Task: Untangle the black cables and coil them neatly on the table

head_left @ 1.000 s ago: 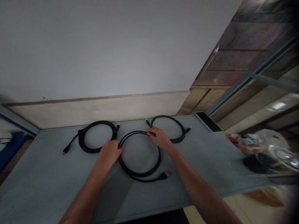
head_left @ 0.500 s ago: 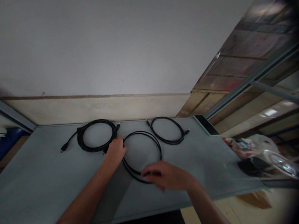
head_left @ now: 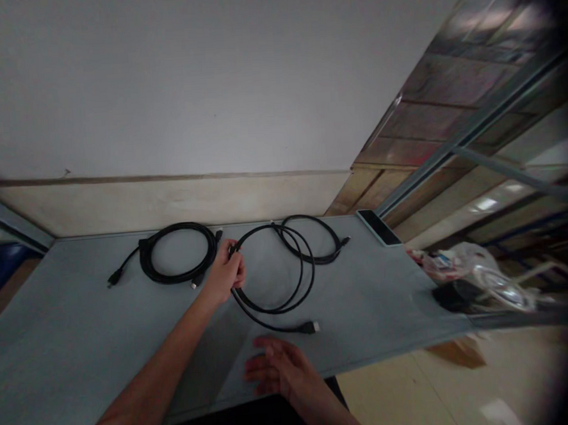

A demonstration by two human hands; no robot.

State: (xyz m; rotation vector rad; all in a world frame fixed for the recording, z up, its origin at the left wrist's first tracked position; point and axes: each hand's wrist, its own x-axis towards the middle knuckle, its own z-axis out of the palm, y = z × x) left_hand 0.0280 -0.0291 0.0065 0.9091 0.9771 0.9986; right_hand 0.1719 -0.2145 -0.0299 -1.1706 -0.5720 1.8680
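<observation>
Coil point(head_left: 273, 271) lifted off grey table point(head_left: 79, 327)

Two other coiled cables point(head_left: 178, 262) point(head_left: 314, 239) and a phone point(head_left: 378, 227) lie on the table point(head_left: 70, 328).

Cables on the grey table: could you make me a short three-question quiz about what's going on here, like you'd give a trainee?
1. True or false: the left hand grips the middle cable.
2. How many coiled cables are in view?
A. two
B. three
C. five
3. Fill in: the right hand is open, palm up, near the table's ____ edge.

Key
1. True. The fingers close on the coil's left side.
2. B: the left cable, the middle cable and the far cable.
3. Near. It holds nothing; the middle cable's plug lies just beyond it.
</observation>
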